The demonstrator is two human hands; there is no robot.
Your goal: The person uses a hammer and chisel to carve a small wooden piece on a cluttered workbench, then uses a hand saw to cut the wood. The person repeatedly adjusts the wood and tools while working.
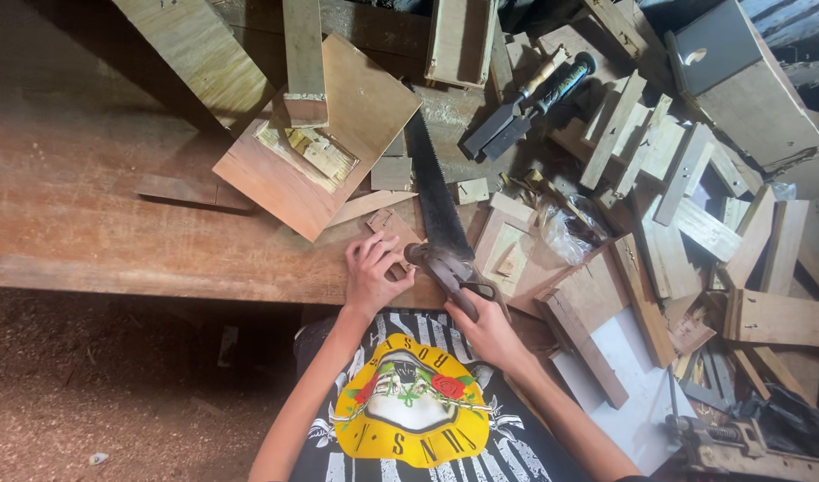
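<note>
Seen from the head cam, a person at a worn wooden workbench [88, 214] works a handsaw [436, 201] with both bare hands. The right hand [485, 326], arm coming up from lower right, has its fingers clamped round the saw's dark handle at the bench's near edge. The left hand [371, 272], forearm rising from bottom centre, lies palm down w/ fingers spread and pressed on a small wood offcut [390, 228]; it pins the piece rather than closing round it.

The saw's blade is dark and toothed and runs away from the handle toward the top of the view, just right of the offcut and over the bench's middle. The offcut is a thin, pale brown, roughly rectangular scrap sitting at the front edge of the bench.

Beyond the blade's left side lies a plywood panel [356, 107] w/ a square cut-out, a wooden batten [304, 62] across it. A small open wooden box [508, 254] sits just right of the saw, a little block inside it. Next to that is a crumpled clear plastic bag [566, 234]. Two chisels [525, 103] lie at top centre. Scrap wood strips [686, 196] are heaped at right.
</note>
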